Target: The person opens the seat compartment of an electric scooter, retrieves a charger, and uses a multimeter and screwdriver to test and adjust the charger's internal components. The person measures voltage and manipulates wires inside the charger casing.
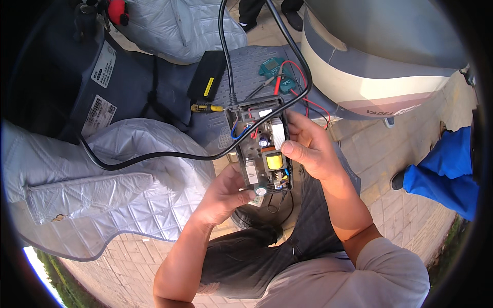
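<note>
Both hands hold an opened battery charger (pixel 255 149), its circuit board facing up inside a black casing. A yellow transformer, pale heat sinks, capacitors and thin coloured wires show on it. My left hand (pixel 229 194) grips its lower left corner, thumb by a round capacitor. My right hand (pixel 310 146) holds the right side, thumb on the edge near a white heat sink; some fingers are hidden beneath. A thick black cable (pixel 169 155) loops across the casing's top. Beyond it lie a yellow-and-black screwdriver (pixel 206 108) and a black casing cover (pixel 207 77) with a yellow label.
A teal multimeter (pixel 280 74) with red and black probes lies on the scooter's grey footboard (pixel 244 59). Silver quilted covers (pixel 118 179) drape at left. The scooter's cream-and-grey body (pixel 359 77) stands at right. A person in blue trousers (pixel 444 172) is at far right; another's feet show at top.
</note>
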The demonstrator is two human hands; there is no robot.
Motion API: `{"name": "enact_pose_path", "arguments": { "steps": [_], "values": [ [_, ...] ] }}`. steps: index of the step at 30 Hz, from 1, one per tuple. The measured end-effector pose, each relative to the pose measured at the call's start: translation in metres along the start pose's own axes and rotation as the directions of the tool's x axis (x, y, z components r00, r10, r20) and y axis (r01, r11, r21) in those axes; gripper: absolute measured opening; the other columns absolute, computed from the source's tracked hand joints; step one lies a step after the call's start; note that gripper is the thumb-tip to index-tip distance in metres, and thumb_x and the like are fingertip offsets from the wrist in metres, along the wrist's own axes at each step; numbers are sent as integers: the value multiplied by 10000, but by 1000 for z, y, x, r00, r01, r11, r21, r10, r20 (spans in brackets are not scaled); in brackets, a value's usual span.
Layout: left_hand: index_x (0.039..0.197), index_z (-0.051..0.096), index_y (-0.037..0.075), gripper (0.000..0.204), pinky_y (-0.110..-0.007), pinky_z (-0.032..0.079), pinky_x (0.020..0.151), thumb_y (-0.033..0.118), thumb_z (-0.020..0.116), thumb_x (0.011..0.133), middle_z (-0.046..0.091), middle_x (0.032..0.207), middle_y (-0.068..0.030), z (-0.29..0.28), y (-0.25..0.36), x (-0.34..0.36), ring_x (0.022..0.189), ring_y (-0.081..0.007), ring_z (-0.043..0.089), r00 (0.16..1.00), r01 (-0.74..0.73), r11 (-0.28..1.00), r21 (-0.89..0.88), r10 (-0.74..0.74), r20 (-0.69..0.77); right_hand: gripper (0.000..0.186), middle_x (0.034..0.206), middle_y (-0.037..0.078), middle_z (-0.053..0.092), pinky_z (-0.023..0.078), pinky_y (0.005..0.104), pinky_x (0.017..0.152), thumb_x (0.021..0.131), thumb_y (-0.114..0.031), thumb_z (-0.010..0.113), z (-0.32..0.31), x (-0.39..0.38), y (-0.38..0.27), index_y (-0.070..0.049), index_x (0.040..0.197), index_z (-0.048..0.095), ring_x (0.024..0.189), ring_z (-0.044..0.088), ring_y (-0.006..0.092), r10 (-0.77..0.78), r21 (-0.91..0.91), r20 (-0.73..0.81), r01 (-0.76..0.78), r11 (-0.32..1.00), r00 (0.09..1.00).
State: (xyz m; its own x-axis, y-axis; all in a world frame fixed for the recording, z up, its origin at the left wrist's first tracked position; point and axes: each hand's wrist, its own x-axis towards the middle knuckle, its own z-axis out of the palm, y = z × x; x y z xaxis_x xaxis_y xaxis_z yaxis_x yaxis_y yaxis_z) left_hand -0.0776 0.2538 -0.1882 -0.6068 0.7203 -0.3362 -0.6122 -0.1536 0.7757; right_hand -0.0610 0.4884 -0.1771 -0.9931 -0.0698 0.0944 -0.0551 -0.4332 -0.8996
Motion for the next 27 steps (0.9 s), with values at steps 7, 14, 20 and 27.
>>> {"name": "enact_pose_path", "arguments": {
  "steps": [7, 14, 20, 27],
  "values": [
    [1394, 353, -35, 652, -377, 461, 976, 16, 708, 850, 525, 1301, -124, 10, 11, -13, 1162, -231, 551, 999, -28, 970, 241, 33, -17, 581, 1181, 132, 587, 448, 328, 940, 852, -160, 724, -2, -28, 14, 94, 1297, 450, 1090, 555, 175, 51, 77, -64, -46, 996, 997],
    [1328, 460, -3, 575, -322, 476, 953, 205, 738, 870, 605, 1186, -119, 26, 14, -10, 1085, -186, 596, 858, -304, 883, 358, 417, -300, 644, 1251, 170, 578, 452, 350, 984, 853, -152, 723, -1, -40, 26, 115, 1348, 408, 1148, 563, 205, 87, 170, -34, -80, 982, 996],
    [1092, 568, 7, 209, -381, 527, 926, 132, 641, 942, 637, 1123, -166, 22, 10, -5, 1007, -227, 651, 815, -415, 808, 419, 534, -223, 682, 1242, 171, 584, 458, 347, 976, 862, -178, 711, -2, -43, 25, 126, 1374, 379, 1134, 574, 203, 68, 174, -47, -59, 983, 997],
    [1102, 581, 38, 177, -384, 562, 851, 148, 606, 965, 649, 1061, -183, 22, 18, -3, 937, -257, 684, 797, -455, 873, 177, 488, -356, 701, 1214, 160, 593, 456, 323, 949, 862, -181, 705, -1, -46, 17, 139, 1386, 366, 1101, 574, 187, 100, 175, 0, -98, 980, 995]
  ]
}}
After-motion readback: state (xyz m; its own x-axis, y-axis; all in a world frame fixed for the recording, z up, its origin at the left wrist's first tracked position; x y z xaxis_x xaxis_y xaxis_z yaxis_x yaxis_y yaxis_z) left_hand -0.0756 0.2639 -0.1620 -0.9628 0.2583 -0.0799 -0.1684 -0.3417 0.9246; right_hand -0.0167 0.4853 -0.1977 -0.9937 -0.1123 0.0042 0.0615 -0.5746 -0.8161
